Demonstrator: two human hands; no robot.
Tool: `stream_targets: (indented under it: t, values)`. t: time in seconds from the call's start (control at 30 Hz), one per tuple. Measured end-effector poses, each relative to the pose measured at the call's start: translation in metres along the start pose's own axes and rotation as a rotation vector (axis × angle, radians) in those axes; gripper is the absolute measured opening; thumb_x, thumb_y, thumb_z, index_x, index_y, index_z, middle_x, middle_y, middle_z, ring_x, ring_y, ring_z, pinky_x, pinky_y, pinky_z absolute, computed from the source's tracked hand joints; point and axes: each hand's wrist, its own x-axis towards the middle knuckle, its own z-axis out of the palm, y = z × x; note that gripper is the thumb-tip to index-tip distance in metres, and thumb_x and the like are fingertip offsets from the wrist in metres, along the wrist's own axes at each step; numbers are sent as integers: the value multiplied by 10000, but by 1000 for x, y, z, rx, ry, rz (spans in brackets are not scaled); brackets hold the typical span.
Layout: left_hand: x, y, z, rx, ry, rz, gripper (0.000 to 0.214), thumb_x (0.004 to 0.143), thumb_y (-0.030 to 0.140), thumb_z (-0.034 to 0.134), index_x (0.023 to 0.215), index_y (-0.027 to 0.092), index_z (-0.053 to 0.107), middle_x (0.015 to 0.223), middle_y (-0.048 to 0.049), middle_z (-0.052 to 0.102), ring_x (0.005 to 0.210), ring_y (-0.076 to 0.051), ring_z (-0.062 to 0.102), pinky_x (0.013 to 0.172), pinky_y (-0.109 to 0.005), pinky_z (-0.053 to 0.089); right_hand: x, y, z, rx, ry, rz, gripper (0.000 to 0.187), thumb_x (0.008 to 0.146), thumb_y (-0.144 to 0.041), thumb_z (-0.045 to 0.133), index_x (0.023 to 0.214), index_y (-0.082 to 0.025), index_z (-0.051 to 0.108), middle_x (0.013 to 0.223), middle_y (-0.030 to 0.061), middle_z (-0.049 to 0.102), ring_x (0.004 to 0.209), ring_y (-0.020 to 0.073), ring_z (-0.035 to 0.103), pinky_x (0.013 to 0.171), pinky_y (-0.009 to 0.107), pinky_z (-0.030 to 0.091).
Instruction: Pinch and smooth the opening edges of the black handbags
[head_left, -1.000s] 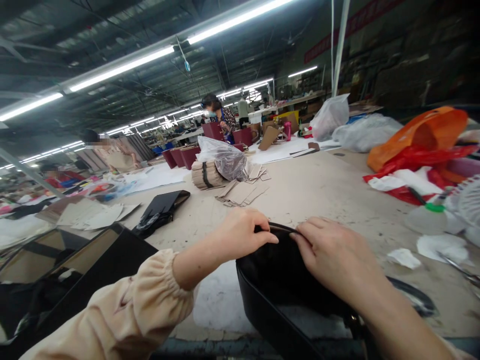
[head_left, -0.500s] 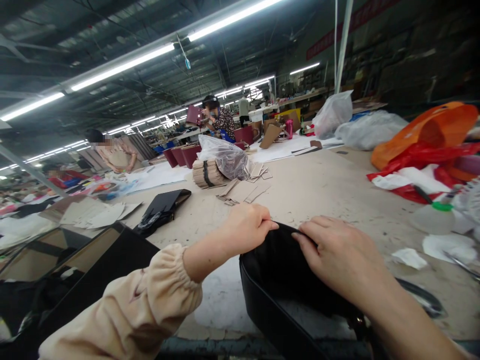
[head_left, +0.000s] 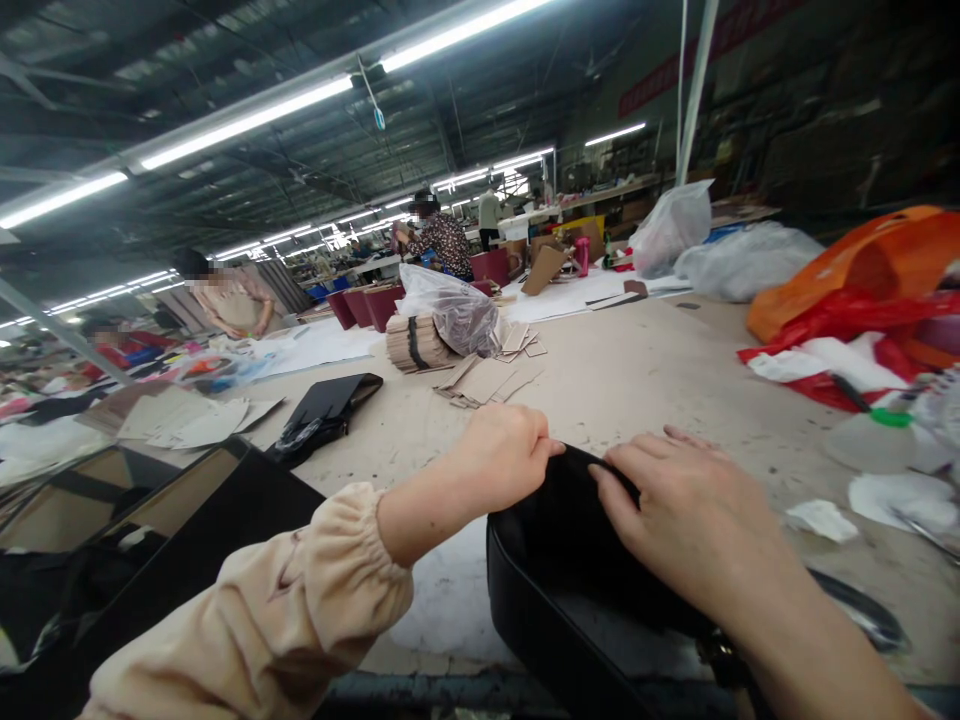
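Observation:
A black bag point(head_left: 559, 590) stands on the worktable right in front of me. My left hand point(head_left: 499, 455) is closed in a pinch on the far top edge of the bag. My right hand point(head_left: 686, 505) lies on the same edge just to the right, thumb and fingers gripping the black material. A cream sleeve point(head_left: 262, 620) covers my left forearm. The bag's inside is dark and I cannot see what is in it.
A black open box point(head_left: 187, 520) sits at the left. Farther off lie a black wallet-like piece point(head_left: 326, 405), cardboard pieces point(head_left: 484, 380) and a plastic-wrapped bundle point(head_left: 446, 320). Orange and red bags point(head_left: 847, 290) and white scraps point(head_left: 821, 520) lie right. Other people point(head_left: 225, 295) work at the back.
Both hands stay on the bag's top edge; my left hand has shifted slightly right and closed tighter. The view has tilted a little. A person at the back has turned away.

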Motion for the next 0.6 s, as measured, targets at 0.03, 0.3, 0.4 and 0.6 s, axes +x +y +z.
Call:
stream_targets:
  t: [0.03,0.3,0.4,0.6]
  values:
    - [-1,0,0,0,1,0,297,885,367,490,715,191,658,702,-29,686,666,-176,604,593,-283,365,0,-1,-1,3,-14,-2,232,860,-281,477,728,-220,657,743,26,676,726,215,625,952,422,368]
    - [-4,0,-1,0,0,-6,295,885,362,481,728,189,661,732,-38,692,680,-183,609,596,-288,378,4,-14,-7,23,-49,6,232,883,-346,496,872,-214,687,774,40,704,730,227,648,1018,531,293]
    - [-4,-1,0,-4,-15,-17,303,888,375,473,744,191,667,746,-44,691,685,-181,608,605,-289,388,6,-13,1,10,-37,5,243,898,-322,495,774,-211,671,742,32,694,704,215,645,1012,512,304]
    - [-7,-3,-3,-200,-19,-70,264,872,383,516,761,210,682,780,-15,704,724,-160,614,663,-265,437,10,-11,10,18,27,5,249,900,-275,485,706,-210,627,708,15,661,711,200,635,973,427,361]
